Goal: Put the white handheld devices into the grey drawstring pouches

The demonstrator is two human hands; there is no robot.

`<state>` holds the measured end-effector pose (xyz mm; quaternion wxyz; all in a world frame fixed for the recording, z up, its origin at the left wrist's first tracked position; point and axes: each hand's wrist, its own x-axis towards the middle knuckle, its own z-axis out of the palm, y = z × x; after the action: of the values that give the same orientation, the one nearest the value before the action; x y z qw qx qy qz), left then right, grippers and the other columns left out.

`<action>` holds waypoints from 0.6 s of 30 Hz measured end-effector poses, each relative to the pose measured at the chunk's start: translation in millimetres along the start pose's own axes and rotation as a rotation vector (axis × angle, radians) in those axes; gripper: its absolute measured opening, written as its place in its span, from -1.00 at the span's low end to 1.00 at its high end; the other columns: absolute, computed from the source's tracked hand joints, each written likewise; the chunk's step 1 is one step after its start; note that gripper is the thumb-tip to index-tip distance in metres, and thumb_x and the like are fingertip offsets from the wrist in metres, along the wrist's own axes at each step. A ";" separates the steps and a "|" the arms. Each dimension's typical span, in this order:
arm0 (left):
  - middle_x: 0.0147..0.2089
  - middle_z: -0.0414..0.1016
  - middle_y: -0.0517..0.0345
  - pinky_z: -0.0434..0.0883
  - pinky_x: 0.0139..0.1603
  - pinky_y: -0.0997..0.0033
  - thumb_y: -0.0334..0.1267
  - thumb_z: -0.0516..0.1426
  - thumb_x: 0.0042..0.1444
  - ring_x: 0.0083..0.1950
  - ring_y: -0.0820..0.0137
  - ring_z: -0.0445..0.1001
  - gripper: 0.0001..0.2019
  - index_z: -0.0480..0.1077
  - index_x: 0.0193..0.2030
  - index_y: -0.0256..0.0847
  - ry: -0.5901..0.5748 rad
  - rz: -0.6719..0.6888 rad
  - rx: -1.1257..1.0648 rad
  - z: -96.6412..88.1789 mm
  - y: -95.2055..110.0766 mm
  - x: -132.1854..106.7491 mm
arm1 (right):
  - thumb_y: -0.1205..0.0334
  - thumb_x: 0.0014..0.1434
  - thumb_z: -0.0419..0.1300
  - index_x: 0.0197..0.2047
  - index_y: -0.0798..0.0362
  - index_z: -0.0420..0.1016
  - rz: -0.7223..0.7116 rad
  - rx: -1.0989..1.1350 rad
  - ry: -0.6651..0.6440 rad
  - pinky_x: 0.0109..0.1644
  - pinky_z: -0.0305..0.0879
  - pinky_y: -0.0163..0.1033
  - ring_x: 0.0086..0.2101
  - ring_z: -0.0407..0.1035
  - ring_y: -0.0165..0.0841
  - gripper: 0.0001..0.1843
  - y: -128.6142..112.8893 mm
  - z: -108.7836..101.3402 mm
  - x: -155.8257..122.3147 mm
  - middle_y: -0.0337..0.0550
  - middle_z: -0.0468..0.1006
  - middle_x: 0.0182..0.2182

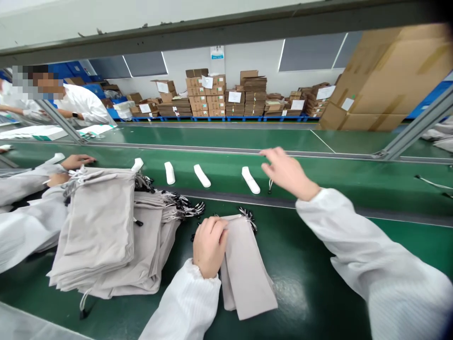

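Note:
My left hand [210, 245] is closed at the upper left edge of a small stack of narrow grey drawstring pouches [249, 269], its fingertips partly hidden. Black cord ends [248, 217] stick out at the top of that stack. Over the green conveyor belt, my right hand [288, 174] is stretched out with fingers apart. Just below it shows a short pale cord with a black end [271, 186]; whether the hand touches it I cannot tell. Left of this hand lie white, slightly bent pieces on the belt, the nearest white piece [250, 180] among them.
Large piles of grey drawstring bags [101, 222] lie at left, beside a co-worker's hands [76, 161] and white sleeves. The belt [226, 165] runs across in front. A metal post [406, 120] and overhead beam [226, 28] frame the view. Behind stand a big carton [385, 80] and another person.

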<state>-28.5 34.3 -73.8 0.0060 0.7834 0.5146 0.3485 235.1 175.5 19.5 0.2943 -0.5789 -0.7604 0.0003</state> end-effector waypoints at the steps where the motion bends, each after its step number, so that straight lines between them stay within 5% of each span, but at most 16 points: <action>1: -0.16 0.51 0.08 0.31 -0.18 0.24 -0.44 0.09 0.25 -0.13 0.24 0.44 -0.87 0.41 -0.20 -0.15 0.008 0.023 0.041 -0.3 -0.1 0.0 | 0.23 0.31 0.08 0.16 0.10 0.36 0.043 -0.184 -0.127 -0.11 0.32 -0.08 -0.20 0.46 -0.16 -0.63 3.0 17.0 1.8 0.16 0.41 0.06; 4: -0.23 0.52 0.09 0.26 -0.17 0.22 -0.46 0.11 0.25 -0.15 0.24 0.43 -0.86 0.41 -0.29 -0.17 0.050 0.092 0.143 -3.1 3.1 1.8 | 0.18 0.32 0.12 0.12 0.24 0.41 0.122 -0.353 -0.323 0.06 0.29 -0.02 0.01 0.40 0.02 -0.61 7.2 61.7 2.0 0.31 0.39 0.11; 9: -0.21 0.56 0.15 0.21 -0.04 0.20 -0.55 0.05 0.24 -0.09 0.27 0.45 -0.80 0.37 -0.28 -0.17 0.035 0.230 0.069 -12.7 8.2 6.6 | 0.41 0.35 0.00 0.19 0.26 0.34 0.080 -0.237 -0.364 0.10 0.29 -0.01 -0.01 0.43 -0.04 -0.62 8.3 94.9 -5.3 0.25 0.51 -0.06; 14: -0.34 0.42 0.21 0.24 -0.21 0.34 -0.42 0.06 0.28 -0.30 0.40 0.37 -0.83 0.26 -0.36 -0.17 -0.055 0.002 -0.429 -31.1 16.5 10.4 | 0.50 0.29 -0.01 0.43 0.12 -0.12 0.012 0.026 -0.258 0.20 0.29 -0.06 0.13 0.34 -0.16 -0.31 -4.2 77.6 -16.8 0.22 0.31 0.18; 16: -0.37 0.33 0.22 0.23 -0.28 0.39 -0.39 0.11 0.23 -0.35 0.42 0.29 -0.83 0.27 -0.39 -0.17 -0.085 -0.126 -0.588 -36.9 21.4 12.8 | 0.37 0.31 0.07 0.45 0.01 -0.40 0.033 0.423 -0.192 0.10 0.41 -0.07 0.02 0.44 -0.22 -0.16 -17.9 61.7 -25.3 0.17 0.29 0.18; 18: -0.39 0.29 0.23 0.21 -0.32 0.42 -0.40 0.18 0.17 -0.37 0.44 0.24 -0.83 0.30 -0.42 -0.19 -0.116 -0.216 -0.679 -40.4 26.5 16.2 | 0.23 0.29 0.17 0.43 -0.16 -0.46 0.063 0.929 -0.141 -0.04 0.51 -0.04 -0.13 0.51 -0.26 -0.07 -35.9 44.4 -37.5 0.05 0.31 0.14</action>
<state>-25.9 20.9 -24.8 0.3320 0.6963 0.4481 0.4518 189.4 145.8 -21.7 0.4699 -0.4070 -0.6800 0.3887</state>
